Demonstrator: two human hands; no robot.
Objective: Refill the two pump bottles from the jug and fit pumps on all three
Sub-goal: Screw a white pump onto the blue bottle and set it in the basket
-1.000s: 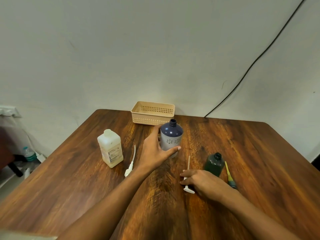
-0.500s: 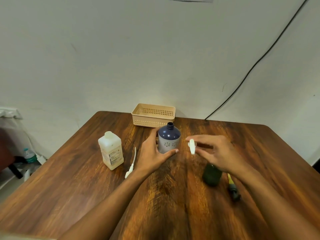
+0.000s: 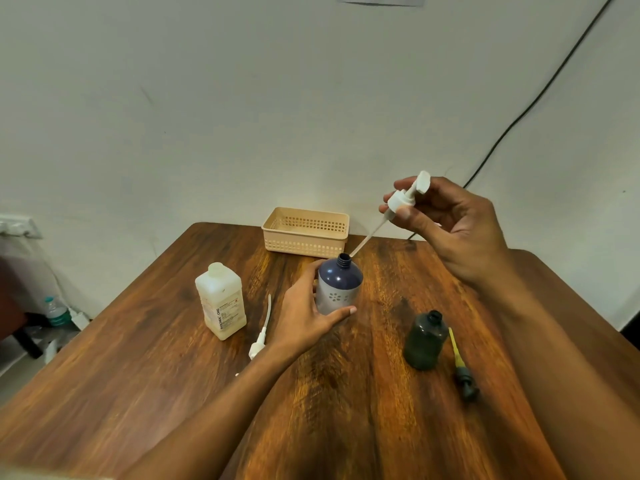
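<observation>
My left hand (image 3: 304, 315) grips the side of a dark blue pump bottle (image 3: 340, 285) that stands upright and uncapped at the table's middle. My right hand (image 3: 450, 225) holds a white pump (image 3: 407, 197) in the air, tilted, its thin tube slanting down with the tip just beside the blue bottle's neck. A white jug (image 3: 221, 301) stands capless to the left. A second white pump (image 3: 261, 332) lies flat between the jug and my left wrist. A small dark green bottle (image 3: 425, 341) stands open at the right, with a dark pump with a yellow tube (image 3: 460, 363) lying beside it.
A beige slotted basket (image 3: 306, 230) sits at the far edge of the wooden table (image 3: 138, 358), against the wall. A black cable (image 3: 519, 112) runs down the wall behind my right hand. A water bottle (image 3: 55, 311) stands on the floor to the left.
My right hand picked the white pump off the table and raised it, bringing its tube tip over to the blue bottle's neck. My left hand kept its hold on the blue bottle.
</observation>
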